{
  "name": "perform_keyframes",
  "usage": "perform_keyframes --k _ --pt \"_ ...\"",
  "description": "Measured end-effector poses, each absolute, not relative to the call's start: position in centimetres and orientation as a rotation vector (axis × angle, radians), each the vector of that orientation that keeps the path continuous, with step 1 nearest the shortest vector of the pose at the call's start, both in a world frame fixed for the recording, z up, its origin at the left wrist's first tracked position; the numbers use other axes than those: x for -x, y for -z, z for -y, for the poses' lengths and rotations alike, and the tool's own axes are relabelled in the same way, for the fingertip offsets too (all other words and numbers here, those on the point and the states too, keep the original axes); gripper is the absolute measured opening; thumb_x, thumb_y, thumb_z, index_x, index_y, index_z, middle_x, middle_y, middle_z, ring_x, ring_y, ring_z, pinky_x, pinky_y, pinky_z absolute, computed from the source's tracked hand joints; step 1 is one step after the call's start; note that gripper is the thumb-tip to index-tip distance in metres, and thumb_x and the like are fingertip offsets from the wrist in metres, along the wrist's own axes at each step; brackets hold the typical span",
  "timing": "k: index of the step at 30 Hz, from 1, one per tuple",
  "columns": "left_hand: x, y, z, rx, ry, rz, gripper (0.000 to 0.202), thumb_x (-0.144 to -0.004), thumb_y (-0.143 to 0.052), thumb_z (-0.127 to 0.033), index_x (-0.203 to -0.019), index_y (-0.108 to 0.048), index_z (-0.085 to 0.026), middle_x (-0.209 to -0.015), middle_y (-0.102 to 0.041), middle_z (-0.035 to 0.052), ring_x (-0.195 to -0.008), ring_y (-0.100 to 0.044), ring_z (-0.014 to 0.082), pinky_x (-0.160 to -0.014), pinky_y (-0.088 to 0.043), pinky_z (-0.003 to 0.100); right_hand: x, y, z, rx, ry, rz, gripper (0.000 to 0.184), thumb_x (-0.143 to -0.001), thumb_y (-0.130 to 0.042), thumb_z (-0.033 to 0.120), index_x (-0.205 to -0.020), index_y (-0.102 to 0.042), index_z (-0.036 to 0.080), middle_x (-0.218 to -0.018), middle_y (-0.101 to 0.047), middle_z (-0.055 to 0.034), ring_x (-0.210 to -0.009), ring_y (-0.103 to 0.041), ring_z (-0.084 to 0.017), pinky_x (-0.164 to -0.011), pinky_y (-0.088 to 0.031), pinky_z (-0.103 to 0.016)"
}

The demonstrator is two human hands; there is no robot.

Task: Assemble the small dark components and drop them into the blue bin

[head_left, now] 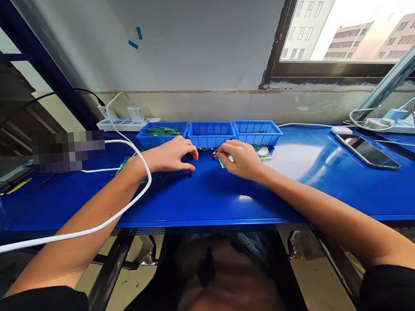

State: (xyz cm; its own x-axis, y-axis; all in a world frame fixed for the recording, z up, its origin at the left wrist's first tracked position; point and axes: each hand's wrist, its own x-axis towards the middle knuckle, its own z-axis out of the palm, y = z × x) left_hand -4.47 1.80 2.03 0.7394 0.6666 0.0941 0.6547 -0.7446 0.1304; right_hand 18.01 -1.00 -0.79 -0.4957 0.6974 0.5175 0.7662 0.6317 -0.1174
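My left hand point(171, 154) rests on the blue table point(210, 193) with its fingers curled in a pinch over small dark parts point(189, 172) that are too small to name. My right hand point(239, 158) lies a little to the right, fingers closed on a small green circuit board point(225, 161). Between the hands a scatter of tiny dark parts point(205, 150) lies in front of the middle blue tray point(211, 134). More green boards in clear bags point(264, 152) lie just right of my right hand.
Three blue trays stand in a row at the back; the left tray point(161, 133) holds green boards, the right tray point(258, 131) a few dark bits. A white cable point(125, 207) crosses my left forearm. A phone point(367, 150) and power strips point(126, 123) lie at the sides.
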Motion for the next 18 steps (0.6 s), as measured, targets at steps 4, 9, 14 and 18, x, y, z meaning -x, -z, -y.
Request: perform_keyframes --k 4,9,14,18 --pt "4.4 -2.0 -1.8 -2.846 -0.151 -1.089 0.028 -0.072 -0.059 -0.044 -0.086 -0.065 -0.021 -0.092 -0.063 0.0043 -0.097 -0.050 0.0225 -0.084 -0.040 0.029 -17.9 0.7 1.1 1.152 0.184 2.344 0.022 -0.089 -0.046 0.025 -0.082 -0.064 0.017 -0.084 -0.067 -0.0053 -0.079 -0.058 -0.016 -0.071 -0.039 -0.026" --pt "3.9 -2.5 -1.3 -2.866 0.003 -1.360 0.030 -0.074 -0.055 -0.037 -0.097 -0.063 -0.020 -0.101 -0.063 0.0062 -0.101 -0.049 0.0250 -0.085 -0.041 0.034 -18.0 0.8 1.0 1.142 0.213 2.334 0.021 -0.088 -0.047 0.026 -0.081 -0.064 0.017 -0.081 -0.066 -0.0051 -0.077 -0.057 -0.016 -0.069 -0.038 -0.025" --pt "3.8 -3.0 -1.1 -2.819 -0.204 -1.551 0.029 -0.079 -0.044 -0.029 -0.100 -0.062 -0.018 -0.098 -0.064 0.0066 -0.101 -0.051 0.0250 -0.087 -0.042 0.037 -18.1 0.9 0.9 1.113 0.208 2.329 0.021 -0.089 -0.047 0.028 -0.079 -0.063 0.017 -0.080 -0.065 -0.0042 -0.075 -0.056 -0.015 -0.067 -0.036 -0.024" --pt "3.2 -2.9 -0.7 -2.812 -0.464 -1.395 0.028 -0.082 -0.040 -0.030 -0.092 -0.063 -0.017 -0.088 -0.066 0.0056 -0.093 -0.054 0.0215 -0.085 -0.043 0.033 -18.1 0.8 0.9 1.088 0.211 2.333 0.021 -0.089 -0.048 0.028 -0.079 -0.063 0.017 -0.078 -0.065 -0.0039 -0.073 -0.055 -0.014 -0.066 -0.035 -0.024"
